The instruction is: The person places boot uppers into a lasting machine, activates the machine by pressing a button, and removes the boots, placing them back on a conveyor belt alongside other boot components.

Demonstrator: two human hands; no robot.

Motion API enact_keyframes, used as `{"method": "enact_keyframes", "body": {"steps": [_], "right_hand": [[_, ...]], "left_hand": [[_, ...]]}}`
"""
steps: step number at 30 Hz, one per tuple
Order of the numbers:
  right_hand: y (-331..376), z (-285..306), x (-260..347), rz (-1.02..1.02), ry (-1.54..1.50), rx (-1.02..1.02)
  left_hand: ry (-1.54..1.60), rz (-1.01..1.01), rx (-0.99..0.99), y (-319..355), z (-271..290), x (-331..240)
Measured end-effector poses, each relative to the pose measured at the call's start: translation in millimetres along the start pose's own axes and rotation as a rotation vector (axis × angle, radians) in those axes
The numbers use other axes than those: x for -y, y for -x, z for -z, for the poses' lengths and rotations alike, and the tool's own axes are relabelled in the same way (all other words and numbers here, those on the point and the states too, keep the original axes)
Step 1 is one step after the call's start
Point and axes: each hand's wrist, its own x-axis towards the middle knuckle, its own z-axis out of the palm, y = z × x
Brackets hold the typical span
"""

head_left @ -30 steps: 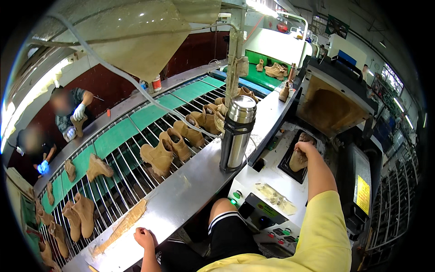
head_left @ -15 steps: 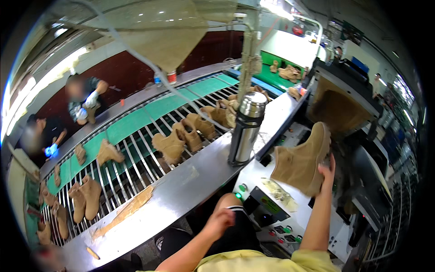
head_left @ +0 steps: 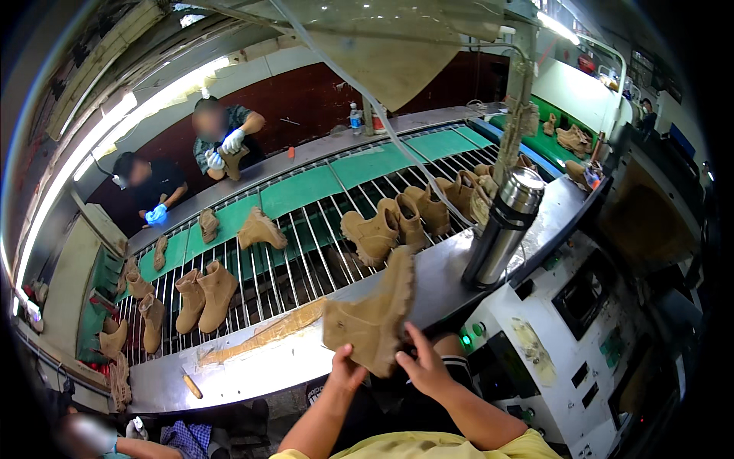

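Observation:
A tan ankle boot [head_left: 367, 317] is held up in front of me, above the near metal edge of the conveyor, its treaded sole turned to the right. My left hand [head_left: 349, 372] grips its lower edge from the left, fingers closed. On the other side my right hand [head_left: 425, 366] pinches the boot near the bottom of the sole. Motion blurs the boot slightly. Behind it, several similar tan boots [head_left: 371, 231] stand on the roller conveyor [head_left: 310, 237].
A steel thermos [head_left: 501, 233] stands on the metal ledge [head_left: 252, 367], which also carries a torn brown strip [head_left: 267, 333] and a small yellow-handled tool [head_left: 192, 385]. A white machine [head_left: 527, 336] is at my right. Two gloved co-workers [head_left: 227, 141] work across the conveyor; another person [head_left: 99, 440] is at lower left.
The boot has moved left from beside the machine, in my right hand, to in front of me. My left hand has come onto it. The view has turned right-to-left.

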Motion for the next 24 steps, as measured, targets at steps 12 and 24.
{"method": "enact_keyframes", "body": {"steps": [12,24], "right_hand": [[-89,-65,-111,-0.116,0.44,0.04],[-148,-94,-152,0.307,0.78,0.041]], "left_hand": [[-0.602,-0.421,-0.495,-258,48,-151],[-1.277,-0.589,-0.391,-261,109,-105]]}}
